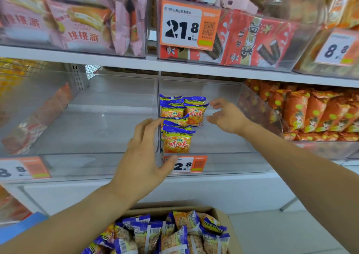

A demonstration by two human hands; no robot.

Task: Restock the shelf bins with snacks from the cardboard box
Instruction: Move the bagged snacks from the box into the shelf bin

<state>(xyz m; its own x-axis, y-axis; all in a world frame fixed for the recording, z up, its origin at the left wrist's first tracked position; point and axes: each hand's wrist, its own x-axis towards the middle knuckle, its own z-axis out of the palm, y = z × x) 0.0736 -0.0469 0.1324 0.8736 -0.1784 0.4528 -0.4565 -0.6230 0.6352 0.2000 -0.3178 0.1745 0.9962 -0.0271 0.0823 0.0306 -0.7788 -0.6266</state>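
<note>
Several blue-and-orange snack packets [177,139] stand in a row along the left side of a clear shelf bin [223,162] on the middle shelf. My left hand [144,152] hovers in front of the bin's left front corner with fingers spread and relaxed, holding nothing. My right hand [226,117] is inside the bin, just right of the rear packets [195,114], fingers loosely spread and empty. Below, an open cardboard box [220,214] holds several more of the same packets [174,236].
A clear bin [93,162] stands to the left of the stocked one. Orange snack bags [314,114] fill the bin to the right. The upper shelf carries pink cake packs [77,20] and red wafer-roll bags [256,38]. Price tags hang on bin fronts.
</note>
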